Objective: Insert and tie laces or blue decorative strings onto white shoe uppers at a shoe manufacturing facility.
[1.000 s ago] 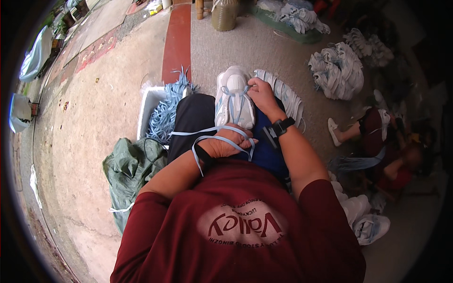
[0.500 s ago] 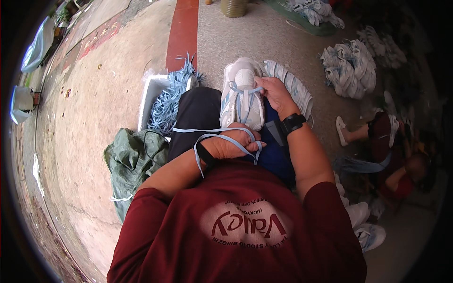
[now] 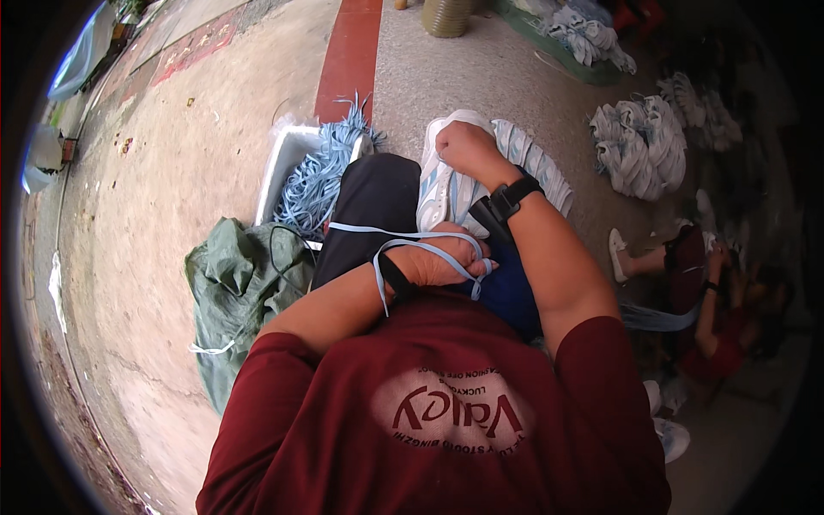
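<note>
A white sneaker with pale blue trim rests on my lap, toe pointing away from me. My right hand is closed over its lacing area, back of the hand up. What its curled fingers hold is hidden beneath it. Close to my belly, my left hand is closed on a light blue shoelace. The lace loops over the fingers and wrist, and one length crosses my dark-clad left thigh. Against the sneaker's right side leans a row of white and blue shoe uppers.
A white foam box heaped with blue laces stands left of my knee, beside a green bag. Piles of shoes lie on the floor at right. Another person sits at far right. A ribbed container stands ahead.
My right hand has moved left across the sneaker and turned, now covering the lacing it pinched at the side before. My left hand keeps its hold on the lace.
</note>
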Available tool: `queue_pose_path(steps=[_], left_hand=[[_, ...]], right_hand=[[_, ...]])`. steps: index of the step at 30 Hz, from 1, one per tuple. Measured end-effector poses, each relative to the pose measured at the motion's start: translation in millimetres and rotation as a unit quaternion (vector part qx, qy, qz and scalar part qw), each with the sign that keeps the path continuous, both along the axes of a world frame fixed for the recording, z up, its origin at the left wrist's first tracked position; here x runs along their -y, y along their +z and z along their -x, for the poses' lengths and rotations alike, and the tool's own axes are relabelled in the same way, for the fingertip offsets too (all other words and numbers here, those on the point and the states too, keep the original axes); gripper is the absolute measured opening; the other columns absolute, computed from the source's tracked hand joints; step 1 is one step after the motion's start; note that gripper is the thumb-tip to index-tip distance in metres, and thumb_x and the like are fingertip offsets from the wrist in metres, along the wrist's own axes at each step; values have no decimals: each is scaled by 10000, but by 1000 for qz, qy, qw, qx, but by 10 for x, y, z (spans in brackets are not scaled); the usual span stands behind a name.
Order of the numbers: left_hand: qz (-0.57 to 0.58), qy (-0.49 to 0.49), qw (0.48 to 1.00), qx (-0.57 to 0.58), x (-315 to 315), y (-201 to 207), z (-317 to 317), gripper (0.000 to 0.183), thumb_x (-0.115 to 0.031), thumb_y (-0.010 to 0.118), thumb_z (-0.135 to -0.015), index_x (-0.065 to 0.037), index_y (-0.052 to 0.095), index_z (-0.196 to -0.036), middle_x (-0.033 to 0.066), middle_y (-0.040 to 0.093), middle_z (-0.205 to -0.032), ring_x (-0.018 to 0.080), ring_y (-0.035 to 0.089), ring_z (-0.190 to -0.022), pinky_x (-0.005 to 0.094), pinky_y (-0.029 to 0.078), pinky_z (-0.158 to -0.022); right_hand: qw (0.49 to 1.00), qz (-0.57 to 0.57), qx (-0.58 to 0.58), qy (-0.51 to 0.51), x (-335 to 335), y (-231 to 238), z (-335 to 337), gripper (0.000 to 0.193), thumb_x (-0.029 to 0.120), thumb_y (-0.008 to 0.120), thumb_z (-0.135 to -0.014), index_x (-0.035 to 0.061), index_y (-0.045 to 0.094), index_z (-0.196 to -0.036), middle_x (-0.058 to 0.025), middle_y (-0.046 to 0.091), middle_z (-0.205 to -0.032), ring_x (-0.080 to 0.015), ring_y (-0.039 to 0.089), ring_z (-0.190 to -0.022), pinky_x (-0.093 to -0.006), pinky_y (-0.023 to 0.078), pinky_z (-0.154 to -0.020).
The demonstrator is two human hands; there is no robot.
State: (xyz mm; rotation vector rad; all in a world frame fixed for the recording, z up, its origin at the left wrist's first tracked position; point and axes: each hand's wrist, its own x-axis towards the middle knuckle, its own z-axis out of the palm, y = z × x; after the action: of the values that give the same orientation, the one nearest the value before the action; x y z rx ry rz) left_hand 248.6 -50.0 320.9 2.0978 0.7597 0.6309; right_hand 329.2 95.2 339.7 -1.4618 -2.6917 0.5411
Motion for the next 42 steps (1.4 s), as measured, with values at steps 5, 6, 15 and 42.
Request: queue_pose_path(steps=[5,6,15,42], left_hand=[[-1,7,999,32,10,-72,16,307,-280,540,-860,-8,579,-725,201,557,-650,395,536,-650,428,441,-616],[-1,7,999,37,11,-70,21,307,-280,540,-860,-8,579,-725,201,557,-650,395,536,-650,428,441,-616],[-23,27,999,22,30,-138,-9,315,-323,530,-866,-31,581,-759,189,562,-649,394,539,-648,432,435,-603],[53,-146,973,168,505,747,-58,289,-206,468,-917,27,603,-814,186,545,-673,346,521,-620,366,410,-556]], right_hand=[[991,124,-53,-19,-19,70,-59,137,165,601,-694,36,648,-696,-133,595,-708,-260,569,-693,-363,440,-629],[984,168,-62,-16,18,166,-57,136,137,651,-666,14,621,-615,-81,553,-560,-163,524,-565,-309,405,-538],[969,127,-207,50,-9,48,-279,58,66,614,-680,21,582,-663,-30,550,-570,-105,507,-550,-252,376,-492],[980,32,-193,-28,-189,-423,-326,196,195,667,-665,23,580,-629,-108,568,-597,-175,551,-583,-333,434,-564]])
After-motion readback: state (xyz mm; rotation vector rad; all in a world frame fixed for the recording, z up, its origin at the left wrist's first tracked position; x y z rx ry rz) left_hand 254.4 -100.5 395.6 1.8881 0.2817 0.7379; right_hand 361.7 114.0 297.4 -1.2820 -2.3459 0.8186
